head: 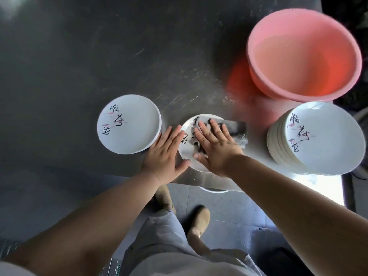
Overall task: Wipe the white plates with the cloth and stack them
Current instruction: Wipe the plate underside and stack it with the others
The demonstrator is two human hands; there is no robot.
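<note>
- The dark grey scuffed metal tabletop (pixel 79 66) carries everything, its near edge just in front of the person's legs.
- A large round pink plastic basin (pixel 304 54) stands at the far right; I judge it is there for rinsing the cloth, though I cannot tell whether it holds water.
- A tall stack of white round plates with painted calligraphy (pixel 318 140) sits at the right, near the basin; probably the plates waiting to be wiped.
- A lower pile of the same white plates (pixel 129 124) lies at the left, likely the finished stack, kept within reach of the left hand.
- A single white plate (pixel 189 152) lies flat between the two piles, at the table's near edge: this is the one being wiped.
- The right hand (pixel 215 144) lies flat with fingers spread and straight, pressing a grey-and-dark folded cloth (pixel 235 130) onto the plate; the cloth hangs past the plate's right rim.
- The left hand (pixel 165 154) is flat too, fingers straight, thumb at the plate's near-left rim, seemingly steadying it. It grips nothing.
</note>
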